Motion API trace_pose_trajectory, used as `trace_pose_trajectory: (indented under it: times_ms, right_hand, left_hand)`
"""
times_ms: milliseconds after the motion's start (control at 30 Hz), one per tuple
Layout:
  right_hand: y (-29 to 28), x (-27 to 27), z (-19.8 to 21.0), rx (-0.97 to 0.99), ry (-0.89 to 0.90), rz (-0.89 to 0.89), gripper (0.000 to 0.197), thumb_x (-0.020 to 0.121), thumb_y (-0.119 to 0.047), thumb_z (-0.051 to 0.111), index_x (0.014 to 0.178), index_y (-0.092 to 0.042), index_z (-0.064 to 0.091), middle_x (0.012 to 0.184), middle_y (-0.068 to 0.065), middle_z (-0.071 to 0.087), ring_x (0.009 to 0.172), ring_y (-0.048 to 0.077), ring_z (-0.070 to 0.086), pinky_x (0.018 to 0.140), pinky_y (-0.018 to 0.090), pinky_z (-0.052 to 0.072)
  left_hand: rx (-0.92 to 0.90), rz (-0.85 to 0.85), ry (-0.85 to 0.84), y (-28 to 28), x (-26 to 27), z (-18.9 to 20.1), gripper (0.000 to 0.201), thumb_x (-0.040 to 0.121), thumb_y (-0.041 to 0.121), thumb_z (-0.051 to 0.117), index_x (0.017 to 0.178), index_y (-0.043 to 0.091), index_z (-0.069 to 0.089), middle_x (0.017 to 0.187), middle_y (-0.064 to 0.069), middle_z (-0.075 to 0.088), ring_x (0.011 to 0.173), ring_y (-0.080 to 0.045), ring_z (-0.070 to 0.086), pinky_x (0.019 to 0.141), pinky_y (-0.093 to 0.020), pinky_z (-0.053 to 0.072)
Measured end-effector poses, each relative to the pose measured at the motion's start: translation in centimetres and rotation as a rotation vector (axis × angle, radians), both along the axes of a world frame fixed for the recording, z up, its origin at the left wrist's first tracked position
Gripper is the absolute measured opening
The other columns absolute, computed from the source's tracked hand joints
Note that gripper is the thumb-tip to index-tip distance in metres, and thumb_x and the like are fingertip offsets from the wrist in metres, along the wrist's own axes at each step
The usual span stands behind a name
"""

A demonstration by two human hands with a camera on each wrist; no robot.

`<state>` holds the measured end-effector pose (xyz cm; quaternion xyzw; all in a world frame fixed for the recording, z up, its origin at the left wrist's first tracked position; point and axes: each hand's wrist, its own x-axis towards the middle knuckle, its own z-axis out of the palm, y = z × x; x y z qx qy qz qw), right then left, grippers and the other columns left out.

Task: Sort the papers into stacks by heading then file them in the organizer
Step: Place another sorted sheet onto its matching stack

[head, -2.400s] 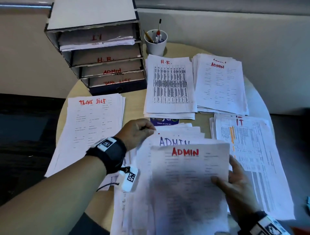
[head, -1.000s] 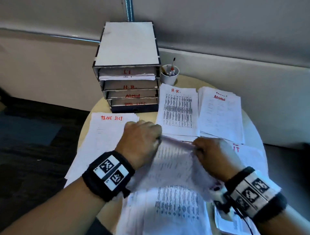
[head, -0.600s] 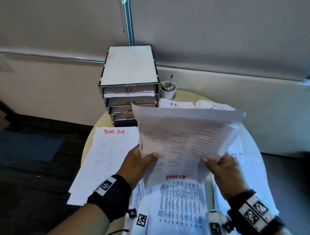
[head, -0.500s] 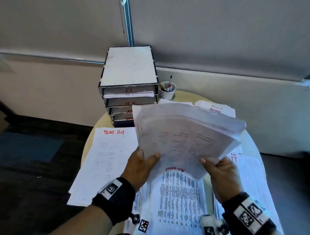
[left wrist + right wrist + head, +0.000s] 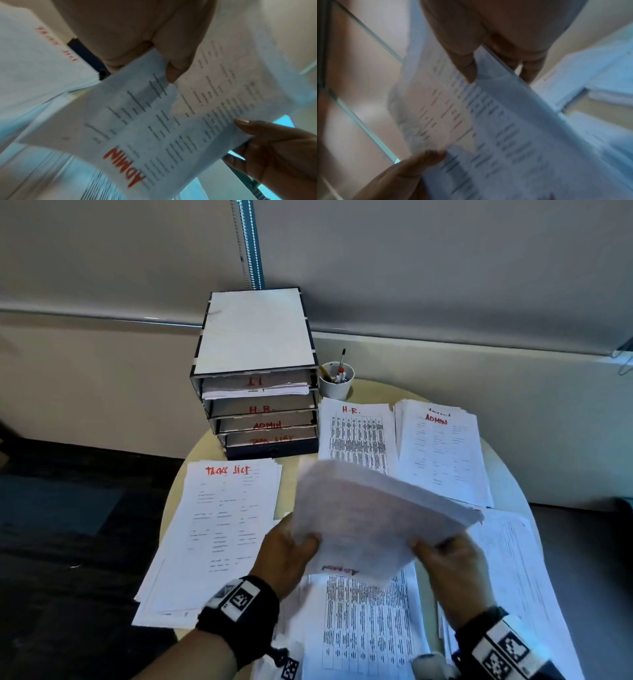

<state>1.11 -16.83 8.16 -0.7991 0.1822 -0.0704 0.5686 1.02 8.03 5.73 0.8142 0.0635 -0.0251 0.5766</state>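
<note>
Both hands hold a bundle of ADMIN papers [image 5: 373,518] lifted above the round table, its red heading turned toward me and upside down. My left hand [image 5: 291,549] grips the bundle's near left edge, thumb on top [image 5: 173,67]. My right hand [image 5: 448,556] grips the near right edge. The red ADMIN heading [image 5: 123,166] shows in the left wrist view; the same bundle [image 5: 488,121] is blurred in the right wrist view. The organizer [image 5: 257,371] stands at the back with trays labelled I.T, H.R., ADMIN and TASK LIST. An ADMIN stack [image 5: 442,453] lies at the back right.
A TASK LIST stack [image 5: 219,525] lies at the left, an H.R. stack [image 5: 356,436] beside the organizer, and a table-printed sheet [image 5: 363,628] under the lifted bundle. More papers [image 5: 513,570] cover the right side. A white pen cup [image 5: 337,385] stands behind the H.R. stack.
Both hands gathered the ADMIN sheets from the near pile, lifted them upright and turned them over. Since half a second ago the bundle has tipped flatter and lower.
</note>
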Motion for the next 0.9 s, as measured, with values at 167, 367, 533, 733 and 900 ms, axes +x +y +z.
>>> trace_pose_trajectory:
  times_ms: [167,367,533,733,900]
  right_hand:
    - [-2.0,-0.2,6.5,-0.483,-0.503,-0.054,0.073,0.076,-0.027,0.081,0.139,-0.017,0.045,0.138,0.008,0.051,0.127,0.028,0.051,0.106,0.047,0.042]
    - [-2.8,-0.3,7.9,-1.045,-0.345,0.661,0.027,0.079,-0.036,0.054,0.101,-0.031,0.068,0.092,-0.010,0.067,0.082,0.022,0.066,0.069,0.035,0.054]
    - [-6.7,0.9,5.9,-0.774,-0.080,0.593,0.019,0.084,-0.035,0.053,0.074,-0.025,0.066,0.063,-0.008,0.062,0.060,0.009,0.057,0.055,0.023,0.046]
    - [-17.2,5.3,-1.2,0.174,0.428,0.123,0.037,0.068,-0.026,0.085,0.090,0.000,0.071,0.083,0.020,0.072,0.066,0.030,0.062,0.060,0.044,0.051]
    - [-19.1,10.0,-6.4,0.402,0.322,-0.154,0.027,0.089,-0.007,0.066,0.115,0.000,0.065,0.110,0.018,0.071,0.089,0.030,0.069,0.094,0.045,0.052]
  left_hand:
    - [0.525,-0.274,-0.296,0.6,2.1,6.2,0.007,0.088,0.023,0.052,0.089,0.024,0.059,0.084,0.008,0.058,0.077,-0.011,0.054,0.063,-0.031,0.042]
    - [1.089,-0.710,-0.422,-3.7,3.4,11.9,0.013,0.083,0.014,0.047,0.080,0.025,0.040,0.083,0.001,0.055,0.080,-0.025,0.056,0.065,-0.034,0.037]
    - [0.997,-0.531,-0.553,-4.9,5.4,11.1,0.016,0.082,0.021,0.046,0.092,0.027,0.057,0.087,0.009,0.054,0.083,-0.017,0.048,0.080,-0.041,0.044]
    - [0.647,-0.172,-0.087,-2.7,3.9,0.5,0.057,0.087,0.034,0.066,0.140,0.024,0.046,0.139,-0.004,0.046,0.128,-0.026,0.048,0.105,-0.038,0.041]
    - [0.894,-0.756,0.334,-3.4,0.4,-8.6,0.090,0.082,0.072,0.051,0.156,0.043,0.007,0.163,0.003,0.028,0.146,-0.024,0.036,0.105,-0.056,0.043]
